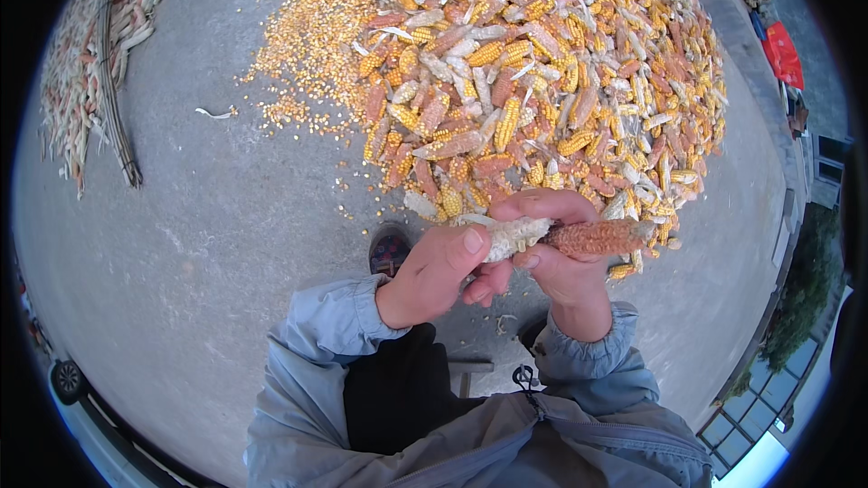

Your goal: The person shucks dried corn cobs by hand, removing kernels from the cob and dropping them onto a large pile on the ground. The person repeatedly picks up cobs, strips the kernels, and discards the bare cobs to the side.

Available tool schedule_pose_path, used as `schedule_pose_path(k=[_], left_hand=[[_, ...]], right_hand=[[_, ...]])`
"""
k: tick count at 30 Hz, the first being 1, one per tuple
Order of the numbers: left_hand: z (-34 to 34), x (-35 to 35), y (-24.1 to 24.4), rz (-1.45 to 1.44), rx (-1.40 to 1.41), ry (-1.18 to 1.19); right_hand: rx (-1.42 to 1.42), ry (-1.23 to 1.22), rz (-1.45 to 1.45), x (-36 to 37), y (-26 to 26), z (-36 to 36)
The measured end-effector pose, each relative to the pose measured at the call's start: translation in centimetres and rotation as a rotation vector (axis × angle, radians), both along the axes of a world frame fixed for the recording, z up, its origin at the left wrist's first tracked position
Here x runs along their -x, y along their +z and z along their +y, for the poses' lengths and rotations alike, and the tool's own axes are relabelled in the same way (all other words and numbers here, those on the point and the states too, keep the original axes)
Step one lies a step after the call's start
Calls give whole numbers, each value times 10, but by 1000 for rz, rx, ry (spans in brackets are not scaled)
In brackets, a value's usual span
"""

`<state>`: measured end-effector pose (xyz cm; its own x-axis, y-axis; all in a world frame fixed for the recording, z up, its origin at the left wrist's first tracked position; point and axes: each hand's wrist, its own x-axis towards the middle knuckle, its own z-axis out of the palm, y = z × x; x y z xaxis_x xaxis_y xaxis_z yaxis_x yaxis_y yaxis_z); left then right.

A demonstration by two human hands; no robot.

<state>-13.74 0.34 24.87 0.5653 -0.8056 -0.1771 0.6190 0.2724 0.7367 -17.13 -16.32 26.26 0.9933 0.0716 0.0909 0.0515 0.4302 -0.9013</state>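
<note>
My left hand [437,271] grips a whitish corn cob [510,237] that has a few pale kernels on it. A reddish, bare corn cob [600,237] is held in my right hand [566,264], its inner end against the tip of the whitish cob. Both hands are close together at the near edge of a large heap of corn cobs [508,125], some with yellow kernels, others partly or wholly bare. Loose corn kernels [319,34] lie spread on the ground at the heap's left side.
Bare cobs [68,91] lie in a pile at the far left beside a long bundle of thin sticks [107,68]. My shoe [389,249] is below the heap on the concrete ground [203,230]. A car's wheel [68,381] shows at lower left, a red object [783,55] at upper right.
</note>
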Motion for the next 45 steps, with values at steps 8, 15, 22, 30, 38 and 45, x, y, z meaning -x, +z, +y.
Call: schedule_pose_path(k=[8, 15, 22, 30, 38, 45], left_hand=[[15, 2, 32, -249, 66, -11], [14, -4, 27, -510, -85, -2], [-6, 0, -13, -697, -347, 126], [-18, 11, -67, -187, -360, -115], [16, -15, -151, 610, -214, 245], [90, -100, 9, -463, 547, 884]], right_hand=[[-64, 26, 13, 8, 34, 10], [-33, -40, 64, 7, 36, 15], [8, -224, 203, 3, -19, 11], [-111, -219, 560, 20, -88, -7], [243, -297, 755, 42, -145, -25], [299, -251, 859, 77, -177, -44]])
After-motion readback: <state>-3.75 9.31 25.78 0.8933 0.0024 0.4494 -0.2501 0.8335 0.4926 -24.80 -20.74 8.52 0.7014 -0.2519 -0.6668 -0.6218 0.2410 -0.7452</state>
